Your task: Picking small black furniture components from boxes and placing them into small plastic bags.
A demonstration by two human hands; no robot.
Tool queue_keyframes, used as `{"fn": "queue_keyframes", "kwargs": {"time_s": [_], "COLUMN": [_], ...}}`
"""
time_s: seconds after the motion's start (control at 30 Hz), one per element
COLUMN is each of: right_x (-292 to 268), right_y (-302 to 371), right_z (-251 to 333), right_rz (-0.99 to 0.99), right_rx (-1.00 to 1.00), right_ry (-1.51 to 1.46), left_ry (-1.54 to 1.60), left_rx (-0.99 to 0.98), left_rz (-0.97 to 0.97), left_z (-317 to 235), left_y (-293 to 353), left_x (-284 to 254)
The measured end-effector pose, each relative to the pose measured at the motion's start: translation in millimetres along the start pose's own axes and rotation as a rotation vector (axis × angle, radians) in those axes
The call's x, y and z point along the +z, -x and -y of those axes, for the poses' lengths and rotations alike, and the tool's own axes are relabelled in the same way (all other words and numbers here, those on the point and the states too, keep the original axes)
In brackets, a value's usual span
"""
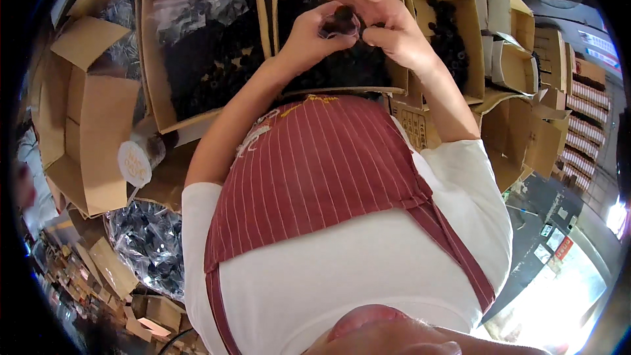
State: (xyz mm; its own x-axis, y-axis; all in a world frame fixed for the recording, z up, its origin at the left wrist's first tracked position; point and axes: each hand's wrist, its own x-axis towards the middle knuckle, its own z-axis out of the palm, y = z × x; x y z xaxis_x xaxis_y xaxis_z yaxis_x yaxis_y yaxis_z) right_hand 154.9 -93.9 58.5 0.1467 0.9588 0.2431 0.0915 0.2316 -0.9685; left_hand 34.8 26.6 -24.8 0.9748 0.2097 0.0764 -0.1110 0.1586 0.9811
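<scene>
My left hand [310, 34] is closed round a small clear plastic bag [351, 29], held over a cardboard box [348, 89] of small black parts. Dark pieces [343, 14] show at the bag's mouth; their exact kind is too small to make out. Beside the bag, my right hand [393, 23] arches with its fingers apart. Its thumb lies close to the bag's right edge, and I cannot tell whether it touches. Nothing shows in its fingers, though the inner side of the palm is partly hidden.
At left is a larger box [156, 85] of black parts with clear bags on top. Another box [474, 59] of black pieces stands right. Open cartons [102, 138] and a round white tag or lid [135, 164] are at far left, above bagged dark parts [148, 246].
</scene>
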Motion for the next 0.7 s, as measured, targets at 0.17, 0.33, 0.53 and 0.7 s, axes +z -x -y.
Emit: {"fn": "queue_keyframes", "kwargs": {"time_s": [0.17, 0.33, 0.53, 0.7], "right_x": [0, -116, -227, -197], "right_y": [-2, 43, 133, 142], "right_z": [22, -8, -152, -163], "right_rz": [-0.188, -0.667, -0.753, -0.582], "right_rx": [0.11, 0.092, 0.712, 0.633], "right_ry": [-0.168, -0.47, 1.175, 1.235], "left_ry": [-0.002, -0.025, -0.029, -0.023], "left_rx": [0.132, 0.107, 0.091, 0.069], "left_rz": [0.003, -0.041, -0.107, -0.138], "left_z": [5, -4, -8, -9], "left_y": [-4, -5, -6, -3], "left_x": [-1, -1, 2, 1]}}
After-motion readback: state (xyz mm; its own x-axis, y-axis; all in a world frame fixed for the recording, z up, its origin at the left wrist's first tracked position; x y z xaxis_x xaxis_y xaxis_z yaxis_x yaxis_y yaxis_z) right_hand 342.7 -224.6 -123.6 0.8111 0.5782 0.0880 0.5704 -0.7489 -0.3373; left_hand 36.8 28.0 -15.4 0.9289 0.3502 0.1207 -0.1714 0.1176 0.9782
